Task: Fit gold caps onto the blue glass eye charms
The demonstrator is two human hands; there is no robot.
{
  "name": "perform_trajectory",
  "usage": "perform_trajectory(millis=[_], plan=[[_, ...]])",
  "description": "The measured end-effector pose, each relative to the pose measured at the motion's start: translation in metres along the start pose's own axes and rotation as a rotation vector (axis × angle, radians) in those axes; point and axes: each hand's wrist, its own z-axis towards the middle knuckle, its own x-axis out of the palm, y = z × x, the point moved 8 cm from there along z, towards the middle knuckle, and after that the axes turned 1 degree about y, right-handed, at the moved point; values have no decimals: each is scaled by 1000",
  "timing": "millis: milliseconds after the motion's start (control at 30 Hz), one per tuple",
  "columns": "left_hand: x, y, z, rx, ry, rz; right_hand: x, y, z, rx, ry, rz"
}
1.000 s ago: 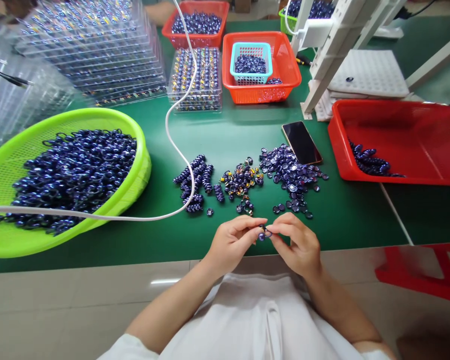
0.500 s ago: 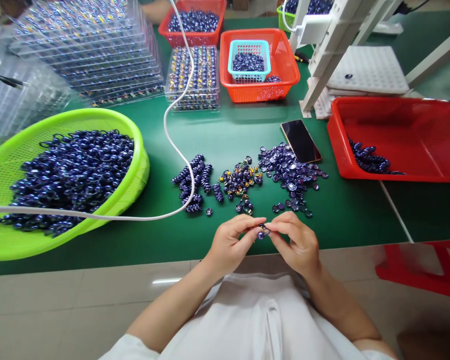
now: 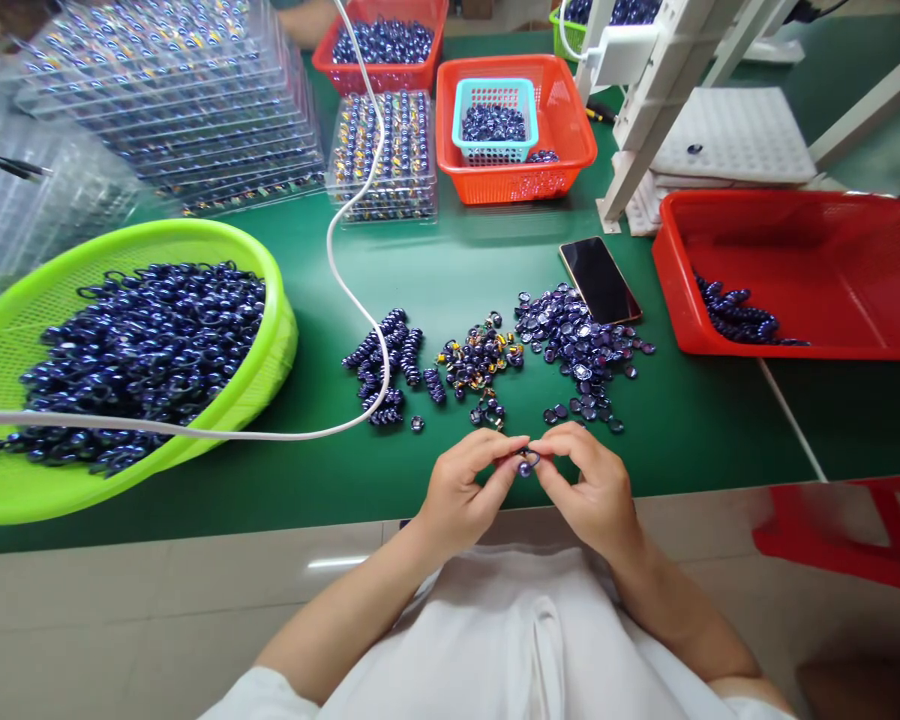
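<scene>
My left hand (image 3: 465, 485) and my right hand (image 3: 591, 482) meet at the near edge of the green table (image 3: 690, 420), both pinching one small dark blue glossy piece (image 3: 526, 463) between the fingertips. Just beyond them lie three little heaps: stacked blue pieces (image 3: 388, 362), mixed blue and yellow pieces (image 3: 480, 362), and flat blue caps (image 3: 577, 345).
A lime-green basket (image 3: 15, 320) of blue pieces sits at left, crossed by a white cable (image 3: 330, 250). A phone (image 3: 600, 280) lies behind the heaps. Red baskets (image 3: 795, 230) (image 3: 570, 130), a teal basket (image 3: 495, 95), clear tray stacks (image 3: 172, 100) and a white stand (image 3: 645, 100) fill the back.
Both hands stay together on the small piece; the fingers shifted slightly around it. The view drifted a little.
</scene>
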Motion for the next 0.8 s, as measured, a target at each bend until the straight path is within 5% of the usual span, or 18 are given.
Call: perform_trajectory(millis=[300,533,800], plan=[[-1,3,-1,-18,-28,11,5,-8,1,140,86,54],[0,29,-12,-257,-76,-69,9,-11,0,197,92,117],[-3,7,-4,-50,-93,-4,13,-20,-3,296,104,183]])
